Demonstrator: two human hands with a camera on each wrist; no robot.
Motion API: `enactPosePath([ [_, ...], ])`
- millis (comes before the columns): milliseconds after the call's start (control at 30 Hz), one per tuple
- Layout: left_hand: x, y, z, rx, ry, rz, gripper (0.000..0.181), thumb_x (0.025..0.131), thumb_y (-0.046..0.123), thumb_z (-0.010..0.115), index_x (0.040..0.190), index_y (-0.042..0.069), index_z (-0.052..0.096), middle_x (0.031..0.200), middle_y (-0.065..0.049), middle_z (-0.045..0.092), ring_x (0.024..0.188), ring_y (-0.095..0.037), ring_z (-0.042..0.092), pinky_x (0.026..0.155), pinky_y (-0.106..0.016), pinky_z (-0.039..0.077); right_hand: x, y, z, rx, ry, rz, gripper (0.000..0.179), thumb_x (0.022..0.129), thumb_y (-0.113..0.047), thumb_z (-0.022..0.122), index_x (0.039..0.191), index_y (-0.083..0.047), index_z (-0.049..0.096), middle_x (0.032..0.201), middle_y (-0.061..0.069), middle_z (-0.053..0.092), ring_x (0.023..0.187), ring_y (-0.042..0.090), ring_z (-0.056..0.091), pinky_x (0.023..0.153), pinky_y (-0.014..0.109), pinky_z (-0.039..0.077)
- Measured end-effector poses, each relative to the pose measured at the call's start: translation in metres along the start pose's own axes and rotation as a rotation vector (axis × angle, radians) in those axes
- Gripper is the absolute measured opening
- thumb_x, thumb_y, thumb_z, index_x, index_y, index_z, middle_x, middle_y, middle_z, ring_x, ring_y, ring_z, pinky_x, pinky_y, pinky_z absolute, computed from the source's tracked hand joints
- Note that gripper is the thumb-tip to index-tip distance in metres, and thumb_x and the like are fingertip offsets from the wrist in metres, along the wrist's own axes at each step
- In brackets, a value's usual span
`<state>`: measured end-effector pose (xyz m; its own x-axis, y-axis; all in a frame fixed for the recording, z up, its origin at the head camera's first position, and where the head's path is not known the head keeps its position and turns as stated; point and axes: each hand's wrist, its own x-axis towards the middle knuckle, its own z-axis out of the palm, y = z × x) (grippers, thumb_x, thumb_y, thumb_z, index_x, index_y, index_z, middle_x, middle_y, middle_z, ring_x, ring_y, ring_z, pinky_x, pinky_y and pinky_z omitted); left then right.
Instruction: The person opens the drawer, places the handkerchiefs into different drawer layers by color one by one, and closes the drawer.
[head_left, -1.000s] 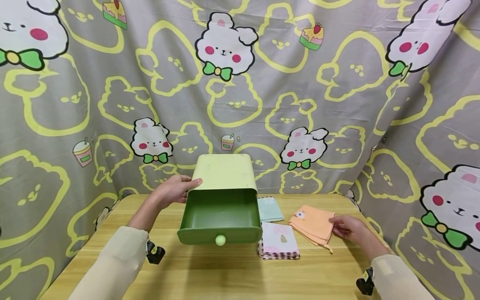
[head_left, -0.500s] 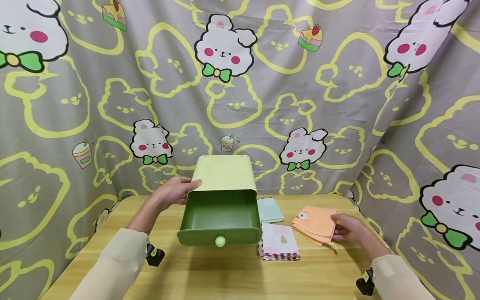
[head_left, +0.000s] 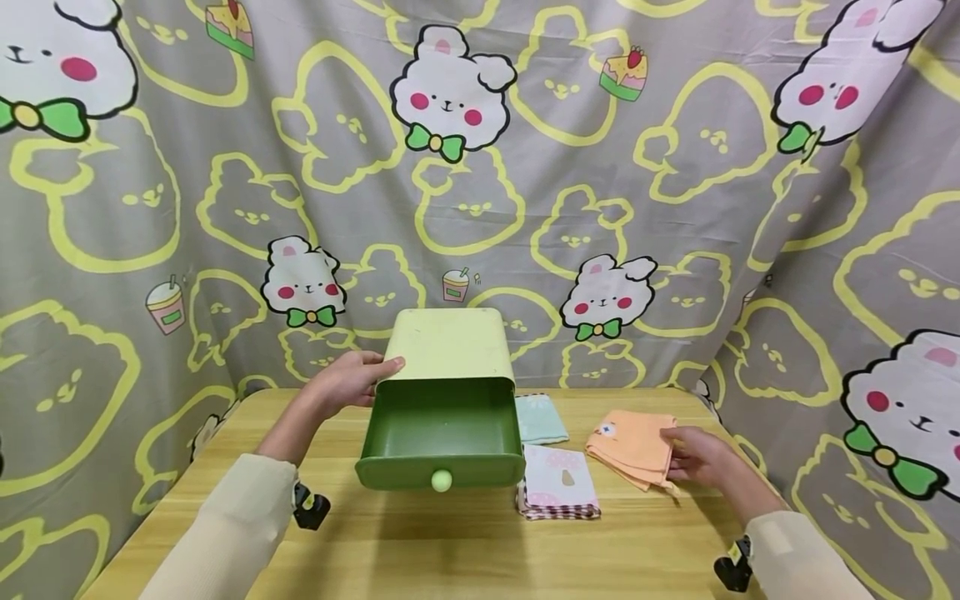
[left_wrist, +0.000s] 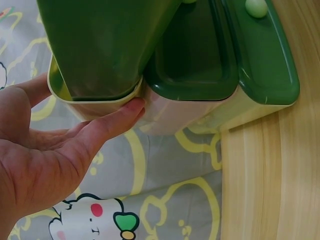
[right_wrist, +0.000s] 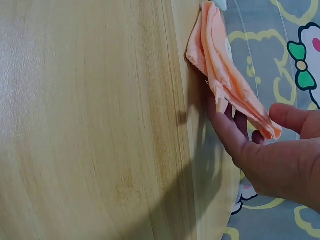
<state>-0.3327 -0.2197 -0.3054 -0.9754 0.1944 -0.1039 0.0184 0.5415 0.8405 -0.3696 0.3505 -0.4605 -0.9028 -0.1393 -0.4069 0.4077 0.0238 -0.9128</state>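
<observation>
Left hand [head_left: 347, 381]: fingers straight, bracing pale-green plastic drawer box [head_left: 447, 346] | right hand [head_left: 699, 457]: pinching folded orange cloth [head_left: 632, 446] on wooden counter [head_left: 450, 550] | tip: grip all layers together, lift level.

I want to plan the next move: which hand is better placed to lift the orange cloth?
Right hand: it already pinches the orange cloth. Left hand holds the drawer box.

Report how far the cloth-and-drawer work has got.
Done: the drawer is pulled open, bare inside. In hand: the left hand rests on the box; the right hand pinches the orange cloth. Left: the mushroom cloth and blue cloth lie on the table.
</observation>
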Motion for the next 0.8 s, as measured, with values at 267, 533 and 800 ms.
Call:
enactPosePath([
  [267,-0.001,0.001,0.0,0.007,0.0,-0.002,0.074,0.104,0.05,0.053,0.148,-0.009,0.04,0.13,-0.021,0.061,0.11,-0.024,0.065,0.1,-0.047,0.054,-0.005,-0.006,0.013,0.02,0.063,-0.02,0.044,0.097,-0.004,0.055,0.131,0.009,0.031,0.094,0.013,0.062,0.084,0.018,0.066,0.082,0.035,0.061],
  [533,0.0,0.001,0.001,0.0,0.001,0.0,0.074,0.104,0.049,0.053,0.148,-0.009,0.04,0.132,-0.022,0.061,0.113,-0.027,0.066,0.1,-0.047,0.054,-0.007,-0.011,0.017,0.061,0.054,-0.04,0.02,0.1,-0.003,0.051,0.115,0.009,0.048,0.084,0.005,0.07,0.076,0.015,0.07,0.075,0.029,0.062],
  [800,0.001,0.0,0.0,-0.012,0.001,-0.009,0.074,0.104,0.049,0.053,0.148,-0.009,0.04,0.131,-0.022,0.061,0.112,-0.027,0.066,0.099,-0.046,0.055,-0.013,-0.029,0.026,0.061,0.052,-0.087,0.008,0.1,-0.002,0.05,0.105,0.003,0.055,0.08,0.001,0.069,0.071,0.013,0.071,0.072,0.024,0.061],
])
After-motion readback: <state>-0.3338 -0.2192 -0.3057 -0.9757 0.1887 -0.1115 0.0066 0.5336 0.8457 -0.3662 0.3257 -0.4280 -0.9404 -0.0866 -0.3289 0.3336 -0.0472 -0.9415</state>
